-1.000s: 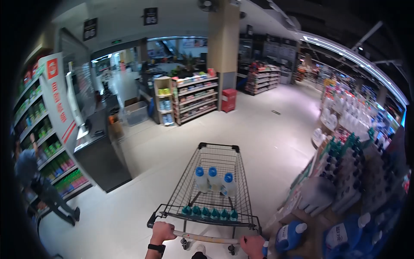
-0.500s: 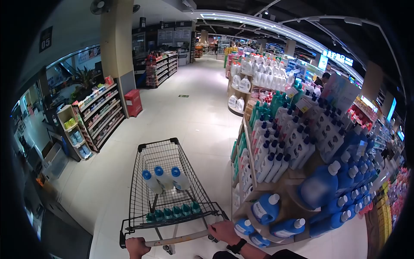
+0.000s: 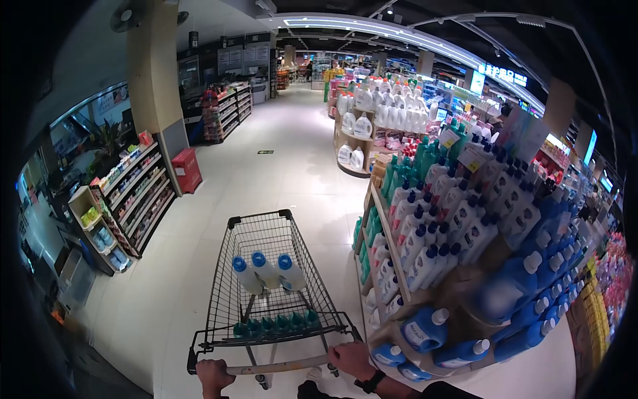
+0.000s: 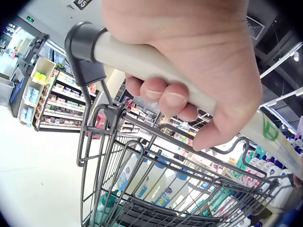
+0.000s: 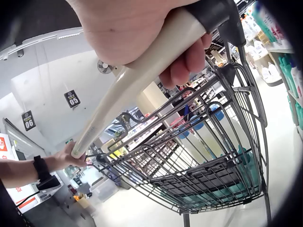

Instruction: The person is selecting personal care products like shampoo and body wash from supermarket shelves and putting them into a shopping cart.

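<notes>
A wire shopping cart (image 3: 286,213) stands in front of me, with a pale handle bar (image 3: 279,366). My left hand (image 3: 214,374) grips the bar near its left end; in the left wrist view the fingers (image 4: 173,99) curl round it from below. Toward the bar's right end, my right hand (image 3: 351,359) also holds on, its fingers (image 5: 189,66) wrapped round the bar in the right wrist view. Inside the basket, three white bottles (image 3: 266,274) with blue caps lean side by side. Several teal bottles (image 3: 276,324) line up at the basket's near end.
Close on the right, a stepped display carries white pump-type bottles (image 3: 419,256) and large blue jugs (image 3: 425,329). Farther ahead is a rounded stand of white jugs (image 3: 362,126). A red box (image 3: 187,170) by a pillar (image 3: 154,73) and low shelves (image 3: 136,199) border the left. Pale floor (image 3: 292,173) runs ahead.
The view has swung to the right, so pillar and shelves slid left and the bottle display came fully into sight. Both hands kept their hold on the handle bar.
</notes>
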`<state>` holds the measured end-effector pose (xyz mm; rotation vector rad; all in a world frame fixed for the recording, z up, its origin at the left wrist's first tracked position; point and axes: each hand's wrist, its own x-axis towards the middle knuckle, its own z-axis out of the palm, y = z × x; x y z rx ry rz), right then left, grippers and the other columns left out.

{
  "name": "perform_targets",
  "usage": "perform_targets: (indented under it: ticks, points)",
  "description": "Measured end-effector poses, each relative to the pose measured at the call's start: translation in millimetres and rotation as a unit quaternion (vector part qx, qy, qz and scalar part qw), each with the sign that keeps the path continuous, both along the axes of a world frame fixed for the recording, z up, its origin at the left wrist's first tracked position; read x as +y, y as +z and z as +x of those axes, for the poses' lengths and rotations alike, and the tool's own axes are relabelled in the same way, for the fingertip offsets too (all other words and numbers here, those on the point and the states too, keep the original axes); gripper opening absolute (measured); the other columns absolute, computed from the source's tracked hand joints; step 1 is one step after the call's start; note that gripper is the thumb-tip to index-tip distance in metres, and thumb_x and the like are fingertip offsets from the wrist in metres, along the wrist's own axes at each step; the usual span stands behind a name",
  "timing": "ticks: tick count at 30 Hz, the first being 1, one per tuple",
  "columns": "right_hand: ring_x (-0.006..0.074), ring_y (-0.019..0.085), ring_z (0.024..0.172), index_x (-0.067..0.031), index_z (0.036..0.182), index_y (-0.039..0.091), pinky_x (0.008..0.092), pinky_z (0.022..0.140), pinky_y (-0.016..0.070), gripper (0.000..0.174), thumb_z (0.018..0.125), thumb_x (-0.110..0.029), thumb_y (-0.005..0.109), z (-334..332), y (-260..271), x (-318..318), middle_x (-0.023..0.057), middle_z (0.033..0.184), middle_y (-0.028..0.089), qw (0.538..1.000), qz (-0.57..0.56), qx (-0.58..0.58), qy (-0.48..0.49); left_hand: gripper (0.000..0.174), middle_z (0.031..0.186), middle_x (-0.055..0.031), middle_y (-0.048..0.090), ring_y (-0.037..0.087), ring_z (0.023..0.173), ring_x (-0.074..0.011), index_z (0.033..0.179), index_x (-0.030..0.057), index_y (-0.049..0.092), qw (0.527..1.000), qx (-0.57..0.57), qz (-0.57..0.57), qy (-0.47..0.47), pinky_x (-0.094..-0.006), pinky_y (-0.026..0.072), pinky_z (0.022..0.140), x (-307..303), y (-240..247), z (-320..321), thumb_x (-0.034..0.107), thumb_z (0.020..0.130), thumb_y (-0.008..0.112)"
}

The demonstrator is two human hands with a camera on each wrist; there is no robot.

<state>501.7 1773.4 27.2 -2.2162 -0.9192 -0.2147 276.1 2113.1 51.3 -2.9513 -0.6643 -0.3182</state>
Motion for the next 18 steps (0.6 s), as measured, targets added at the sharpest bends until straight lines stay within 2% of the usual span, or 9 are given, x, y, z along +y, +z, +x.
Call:
perform_targets:
  ticks: [7,9,10,11,12,14,15,17,18]
  points:
    - [0.0314,0.059,0.046,-0.0104,0.052,0.064,0.0427,0.05,0.0468,0.029,0.075,-0.027,0.068,33.0,4.9,34.3,0.0108,0.048,0.056,0.997,-0.031,0.011,-0.066,0.018,0.05,-0.0091,0.058,0.061,0.049,-0.0301,0.054,0.0154,0.065,0.998,0.057,-0.017,-0.02,-0.0401,0.0464,0.049,39.8,14.2,56.9,0.032,0.049,0.07]
    - [0.0313,0.054,0.041,-0.009,0.048,0.06,0.0411,0.05,0.046,0.031,0.075,-0.023,0.064,40.3,-7.0,40.1,0.01,0.045,0.054,0.994,-0.047,-0.039,-0.086,0.019,0.053,-0.0088,0.06,0.062,0.051,-0.0301,0.058,0.0153,0.066,0.996,0.078,-0.02,-0.03,-0.041,0.0472,0.05,43.8,21.9,68.9,0.034,0.053,0.069]
    - [0.0353,0.054,0.044,-0.0074,0.05,0.06,0.0475,0.048,0.0415,0.03,0.075,-0.023,0.066,46.7,-8.0,43.6,0.0132,0.048,0.054,0.997,-0.028,-0.002,-0.078,0.02,0.053,-0.0085,0.06,0.062,0.051,-0.0299,0.059,0.0154,0.066,0.996,0.077,-0.03,-0.03,-0.041,0.0473,0.05,45.3,26.5,76.1,0.034,0.054,0.069]
    - [0.0346,0.049,0.047,-0.0068,0.055,0.056,0.0449,0.046,0.0388,0.036,0.087,-0.023,0.061,51.6,-3.3,42.7,0.0151,0.054,0.053,0.997,0.001,-0.056,-0.047,0.019,0.054,-0.0081,0.06,0.063,0.052,-0.0294,0.06,0.0158,0.066,0.996,0.078,-0.036,-0.028,-0.0407,0.0477,0.051,46.1,29.9,86.8,0.033,0.054,0.069]
    - [0.0346,0.049,0.047,-0.0068,0.055,0.056,0.0449,0.046,0.0388,0.036,0.087,-0.023,0.061,59.7,-5.2,42.2,0.0151,0.054,0.053,0.998,0.007,-0.056,-0.025,0.018,0.054,-0.0076,0.06,0.063,0.054,-0.0292,0.06,0.0163,0.066,0.997,0.059,-0.043,-0.03,-0.0406,0.0475,0.052,49.6,23.4,93.7,0.032,0.054,0.069]
    - [0.0302,0.048,0.045,-0.0035,0.076,0.062,0.0413,0.045,0.041,0.022,0.089,-0.021,0.064,76.7,-16.3,38.4,0.0151,0.061,0.057,0.996,-0.077,-0.047,-0.015,0.02,0.056,-0.0067,0.059,0.063,0.057,-0.0287,0.062,0.0173,0.065,0.997,0.058,-0.051,-0.025,-0.0406,0.0471,0.054,50.3,20.6,109.5,0.034,0.053,0.071]
    - [0.0302,0.048,0.045,-0.0035,0.076,0.062,0.0413,0.045,0.041,0.022,0.089,-0.021,0.064,85.4,-25.1,42.1,0.0151,0.061,0.057,0.996,-0.076,-0.05,-0.003,0.021,0.056,-0.0064,0.059,0.063,0.058,-0.0286,0.062,0.0173,0.066,0.996,0.059,-0.054,-0.025,-0.0407,0.0474,0.054,51.7,19.6,117.0,0.035,0.053,0.071]
    - [0.036,0.053,0.045,-0.0072,0.049,0.058,0.0474,0.049,0.0402,0.031,0.075,-0.023,0.066,103.1,-43.5,55.1,0.0136,0.048,0.052,0.995,-0.021,-0.042,-0.091,0.022,0.057,-0.0062,0.059,0.063,0.059,-0.0286,0.063,0.0174,0.066,0.996,0.058,-0.06,-0.017,-0.0408,0.0476,0.055,56.8,16.1,131.9,0.035,0.052,0.072]
    - [0.036,0.053,0.045,-0.0072,0.049,0.058,0.0474,0.049,0.0402,0.031,0.075,-0.023,0.066,111.8,-43.0,60.7,0.0136,0.048,0.052,0.995,-0.022,-0.044,-0.083,0.021,0.057,-0.0061,0.06,0.063,0.059,-0.0284,0.063,0.0173,0.066,0.996,0.074,-0.053,-0.009,-0.0408,0.0479,0.055,59.9,13.8,141.0,0.035,0.053,0.072]
